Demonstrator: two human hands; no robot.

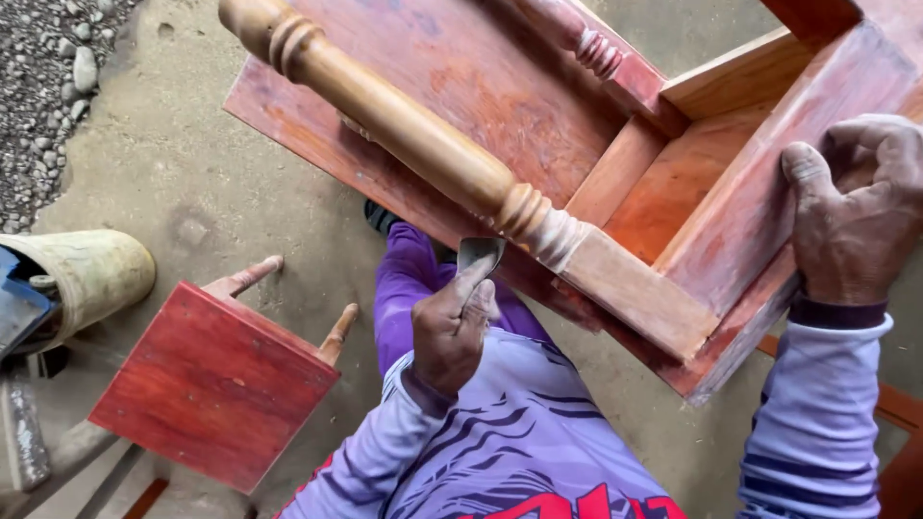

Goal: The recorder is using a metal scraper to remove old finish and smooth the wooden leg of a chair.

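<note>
Scraper (pixel 479 253) – left hand (pixel 449 332), table (pixel 538 115) – right hand (pixel 856 216)

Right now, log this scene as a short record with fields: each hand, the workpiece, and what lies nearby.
left hand: left hand pinches a small folded grey sanding sheet against the turned wooden leg
right hand: right hand grips the rail of the upturned reddish wooden table
nearby: small red square-topped wooden stool on its side, on the sandy ground
</note>
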